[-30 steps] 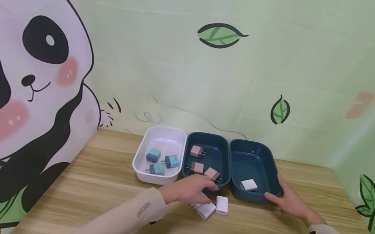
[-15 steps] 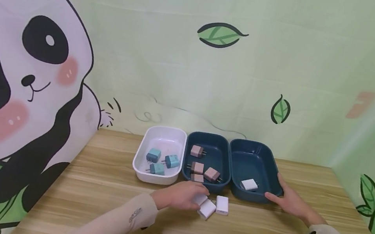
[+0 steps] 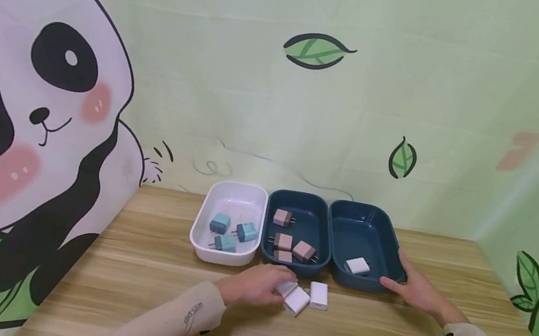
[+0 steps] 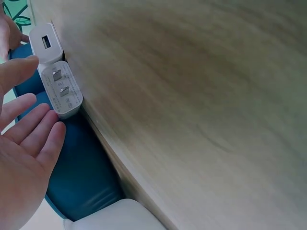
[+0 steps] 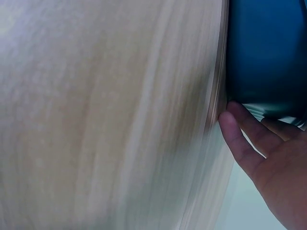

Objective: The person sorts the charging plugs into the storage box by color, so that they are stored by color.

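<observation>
My left hand is at a white USB wall charger, its extended fingers right beside the charger. In the left wrist view this prong-faced charger shows its two metal prongs, with the thumb and fingers along its side. Against it lies a second white charger, its USB port turned to the front. A third white charger lies just right of these. My right hand rests on the front right corner of the right blue bin, thumb at the front wall and fingers along the right side.
A white bin with several teal chargers stands left of a blue bin with several pinkish-brown chargers. One white charger lies in the right blue bin. Behind the wooden table hangs a panda backdrop.
My left hand has drawn back slightly left from over the white chargers, uncovering another brown charger in the middle bin. The leftmost white charger shows tilted beside the fingers. The right hand has stayed put.
</observation>
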Demonstrator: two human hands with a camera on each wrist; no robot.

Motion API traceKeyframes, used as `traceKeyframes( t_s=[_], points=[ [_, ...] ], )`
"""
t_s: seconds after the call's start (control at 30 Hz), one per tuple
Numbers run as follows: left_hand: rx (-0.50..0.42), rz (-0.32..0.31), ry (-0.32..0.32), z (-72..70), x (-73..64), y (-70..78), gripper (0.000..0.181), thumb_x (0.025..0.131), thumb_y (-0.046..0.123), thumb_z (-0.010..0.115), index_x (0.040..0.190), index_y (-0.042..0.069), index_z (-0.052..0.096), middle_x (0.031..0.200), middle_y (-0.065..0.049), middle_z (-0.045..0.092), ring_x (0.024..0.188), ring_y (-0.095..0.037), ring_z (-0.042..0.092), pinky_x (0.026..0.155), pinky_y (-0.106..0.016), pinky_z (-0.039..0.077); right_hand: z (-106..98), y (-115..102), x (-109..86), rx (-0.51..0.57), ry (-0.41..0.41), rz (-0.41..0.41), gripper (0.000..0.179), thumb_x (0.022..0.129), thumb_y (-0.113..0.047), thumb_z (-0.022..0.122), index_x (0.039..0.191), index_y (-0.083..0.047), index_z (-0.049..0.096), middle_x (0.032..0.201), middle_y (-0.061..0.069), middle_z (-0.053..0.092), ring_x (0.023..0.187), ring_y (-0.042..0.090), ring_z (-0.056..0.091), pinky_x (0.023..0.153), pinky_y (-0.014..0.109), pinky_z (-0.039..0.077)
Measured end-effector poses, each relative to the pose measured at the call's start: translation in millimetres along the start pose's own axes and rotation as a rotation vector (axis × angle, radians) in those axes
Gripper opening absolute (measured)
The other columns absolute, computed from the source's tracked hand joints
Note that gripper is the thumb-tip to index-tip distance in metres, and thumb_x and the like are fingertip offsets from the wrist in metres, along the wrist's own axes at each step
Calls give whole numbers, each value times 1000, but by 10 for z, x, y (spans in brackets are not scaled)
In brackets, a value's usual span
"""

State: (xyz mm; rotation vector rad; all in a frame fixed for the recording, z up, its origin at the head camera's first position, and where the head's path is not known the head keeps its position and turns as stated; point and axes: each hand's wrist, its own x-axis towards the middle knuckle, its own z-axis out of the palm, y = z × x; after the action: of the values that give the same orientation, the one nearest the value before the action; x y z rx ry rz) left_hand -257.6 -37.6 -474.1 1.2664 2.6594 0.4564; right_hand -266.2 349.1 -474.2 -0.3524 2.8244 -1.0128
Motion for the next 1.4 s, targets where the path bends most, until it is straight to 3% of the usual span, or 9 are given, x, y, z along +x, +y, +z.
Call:
traceKeyframes(
  t_s=[0.2, 0.6, 1.1, 1.4],
  points=[
    [26, -13, -13, 16, 9, 11, 44, 86, 22, 69, 127, 14, 58, 129, 1, 56, 115, -13, 49, 97, -29, 41, 6, 1, 0, -7, -3, 13, 98, 89, -40, 63, 148, 3, -3, 147, 36, 13, 130, 54, 23, 99, 67, 22],
    [64, -11, -38, 3, -15, 16, 47, 84, 22, 72, 128, 15, 58, 125, 1, 58, 114, -14, 49, 99, -30, 39, 1, -8, -5, -4, 5, -5, 97, 90, -39, 63, 148, 5, -2, 147, 37, 13, 129, 55, 23, 100, 66, 22],
    [-36, -113, -92, 34, -63, -47, 54, 82, 37, 73, 130, 19, 56, 127, 4, 53, 109, -11, 49, 95, -30, 43, 4, -22, -8, -19, 1, 6, 99, 89, -41, 63, 148, 5, -1, 146, 37, 14, 130, 54, 23, 99, 66, 24],
    [-94, -113, -134, 30, -115, -81, 52, 83, 39, 70, 129, 20, 57, 121, 5, 55, 100, -10, 48, 87, -27, 45, 8, -11, -9, -26, -1, 10, 99, 89, -41, 63, 148, 5, -1, 146, 38, 14, 130, 55, 23, 99, 66, 24]
  ],
)
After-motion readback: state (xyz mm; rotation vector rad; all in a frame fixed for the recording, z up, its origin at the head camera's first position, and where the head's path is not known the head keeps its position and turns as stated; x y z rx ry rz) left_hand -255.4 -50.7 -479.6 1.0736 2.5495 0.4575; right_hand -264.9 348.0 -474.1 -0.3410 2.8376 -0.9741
